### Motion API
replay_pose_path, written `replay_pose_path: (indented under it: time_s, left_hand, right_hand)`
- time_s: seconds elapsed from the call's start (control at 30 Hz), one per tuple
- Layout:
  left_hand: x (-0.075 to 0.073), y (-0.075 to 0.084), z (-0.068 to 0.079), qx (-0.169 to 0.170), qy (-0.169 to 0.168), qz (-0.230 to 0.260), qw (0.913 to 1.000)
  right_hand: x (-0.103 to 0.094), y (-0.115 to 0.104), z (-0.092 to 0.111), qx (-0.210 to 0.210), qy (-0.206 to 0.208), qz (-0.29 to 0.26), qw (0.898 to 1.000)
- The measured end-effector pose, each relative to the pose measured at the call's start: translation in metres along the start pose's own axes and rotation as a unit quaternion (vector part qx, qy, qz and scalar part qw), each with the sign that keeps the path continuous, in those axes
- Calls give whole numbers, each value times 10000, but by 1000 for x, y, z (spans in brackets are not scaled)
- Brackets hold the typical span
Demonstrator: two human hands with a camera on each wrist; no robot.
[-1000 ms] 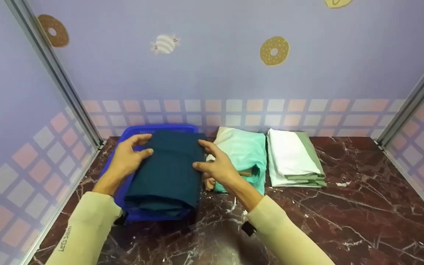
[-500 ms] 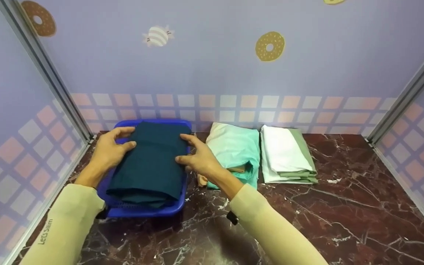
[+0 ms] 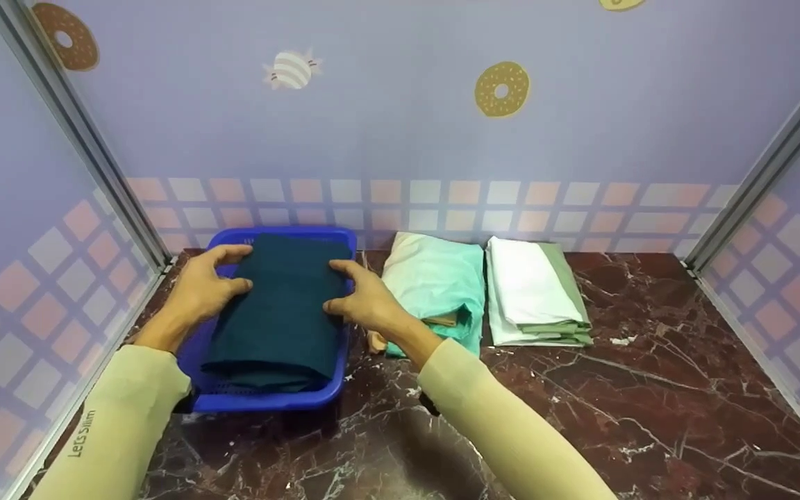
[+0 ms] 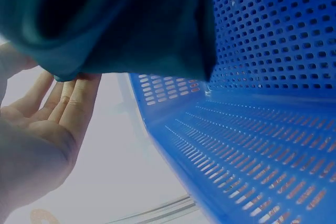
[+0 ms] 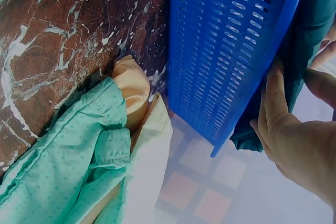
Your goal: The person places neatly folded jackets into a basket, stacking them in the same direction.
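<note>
A folded dark teal cloth (image 3: pixel 278 312) lies lengthwise over the blue basket (image 3: pixel 268 401) in the head view. My left hand (image 3: pixel 202 285) grips its left edge, and my right hand (image 3: pixel 365 295) grips the right edge. Seen from the right wrist, the right thumb and fingers (image 5: pixel 275 98) have the cloth between them, just beside the basket's rim. In the left wrist view the left fingers (image 4: pixel 79 100) reach beneath the cloth, which hangs above the perforated basket floor (image 4: pixel 247 156). What kind of garment it is cannot be told.
Right of the basket lies a folded mint-and-cream garment (image 3: pixel 435 278) with a peach part showing. Beyond it is a folded white and green cloth (image 3: pixel 532 292). Patterned walls (image 3: pixel 400 139) enclose the dark red marbled tabletop (image 3: pixel 650 389) at the back and sides.
Both hands and the teal cloth have shifted left and now sit more squarely over the basket. The cloth looks slightly lower. The view has also swung a little; the other garments stay put.
</note>
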State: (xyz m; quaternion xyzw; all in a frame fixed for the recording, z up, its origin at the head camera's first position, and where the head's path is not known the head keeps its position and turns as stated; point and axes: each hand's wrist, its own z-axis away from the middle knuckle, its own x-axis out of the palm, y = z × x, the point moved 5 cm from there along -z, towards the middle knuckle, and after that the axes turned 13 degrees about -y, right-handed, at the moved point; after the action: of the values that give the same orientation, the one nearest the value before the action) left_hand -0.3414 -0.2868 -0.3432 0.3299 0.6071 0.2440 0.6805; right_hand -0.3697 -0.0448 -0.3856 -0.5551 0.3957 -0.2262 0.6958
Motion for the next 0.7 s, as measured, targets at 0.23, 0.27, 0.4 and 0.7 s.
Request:
replay_pose_path:
  time_s: [0.23,0.27,0.4,0.7]
  left_hand:
    - [0,-6,0,-51,51,-198,9998]
    - [0,-8,0,-57,66,-232,9997]
    - [-1,-11,2,-113,118,-327,9993]
    - [3,-14,3,-140,-14,-268,9995]
  right_hand:
    - [4,-7,-4,102,-31,342,9994]
    - [5,-8,-4,109,-30,440,9990]
    - [8,-13,-7,142,-123,808,9966]
    - [12,-12,-5,246,-314,1307,9906]
